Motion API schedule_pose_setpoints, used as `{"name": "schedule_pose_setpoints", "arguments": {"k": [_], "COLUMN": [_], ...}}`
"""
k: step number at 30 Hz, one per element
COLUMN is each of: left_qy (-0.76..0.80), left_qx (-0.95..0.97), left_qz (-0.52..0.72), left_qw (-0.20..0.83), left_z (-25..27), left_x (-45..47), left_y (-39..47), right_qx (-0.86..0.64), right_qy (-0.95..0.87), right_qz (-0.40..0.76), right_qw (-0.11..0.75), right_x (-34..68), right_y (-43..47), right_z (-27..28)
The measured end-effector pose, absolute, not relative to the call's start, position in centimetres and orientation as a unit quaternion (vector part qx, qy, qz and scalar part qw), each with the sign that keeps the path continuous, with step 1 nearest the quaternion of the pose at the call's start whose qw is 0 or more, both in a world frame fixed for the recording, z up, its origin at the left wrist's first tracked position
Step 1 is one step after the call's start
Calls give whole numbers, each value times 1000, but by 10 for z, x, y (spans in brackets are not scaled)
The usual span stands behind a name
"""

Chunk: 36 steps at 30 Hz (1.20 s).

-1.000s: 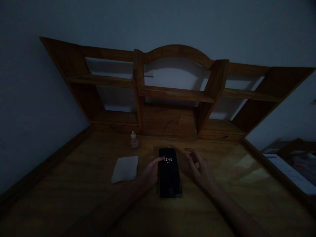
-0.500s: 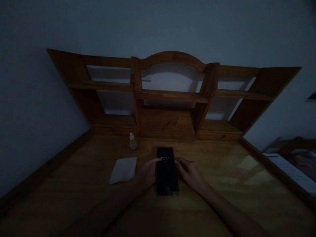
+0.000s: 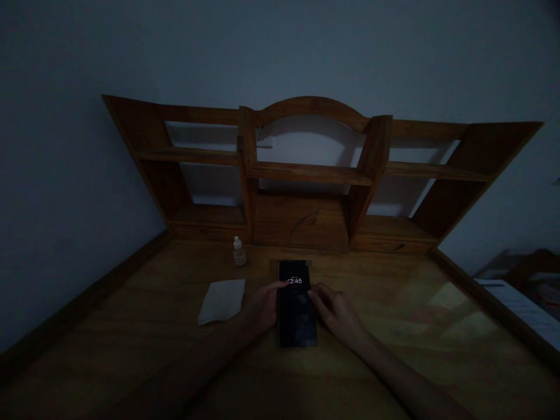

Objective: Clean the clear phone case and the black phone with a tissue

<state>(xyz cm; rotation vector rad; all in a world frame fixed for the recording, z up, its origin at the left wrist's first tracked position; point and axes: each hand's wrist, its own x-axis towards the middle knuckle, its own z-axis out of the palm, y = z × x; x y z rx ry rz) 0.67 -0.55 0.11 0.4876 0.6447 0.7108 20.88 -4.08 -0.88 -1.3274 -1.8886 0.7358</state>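
A dark smartphone [image 3: 297,318] is upright in front of me, its screen showing the time 12:45 near the top. My left hand [image 3: 263,303] grips its left edge, the thumb lying over the glass beside the clock digits. At the right edge, my right hand [image 3: 336,312] has its curled thumb and fingers closed on the phone's side. Left of my left hand lies a folded white cloth or tissue [image 3: 222,300]. Behind that stands a small dropper-type bottle [image 3: 239,255] with a white cap.
A wooden desk [image 3: 394,326] spreads under everything, with a raised rim at both sides. Along its back stands a wooden shelf unit [image 3: 306,172] with cubbies and small drawers. A wall socket [image 3: 265,138] shows behind it. Printed papers [image 3: 516,303] lie beyond the right rim.
The clock on the phone screen has become brighter and readable, and the screen a little lighter. Both hands keep nearly the same hold. The view has shifted slightly.
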Motion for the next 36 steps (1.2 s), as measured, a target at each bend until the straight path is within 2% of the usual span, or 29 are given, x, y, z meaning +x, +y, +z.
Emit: {"name": "schedule_pose_setpoints", "arguments": {"k": [22, 25, 30, 36], "left_qy": [308, 248, 164, 179], "left_qx": [228, 216, 202, 229], "left_qz": [335, 367, 370, 362], "left_qw": [861, 870, 892, 886], "left_z": [-8, -3, 7, 13], "left_x": [8, 9, 4, 3], "left_y": [-6, -8, -11, -12], "right_qx": [-508, -490, -420, -365], "right_qy": [-718, -691, -586, -508], "right_qz": [313, 369, 550, 688], "right_qw": [359, 382, 421, 366], "right_x": [210, 207, 196, 196], "right_y": [-41, -41, -44, -44], "right_z": [-3, -4, -6, -11]}}
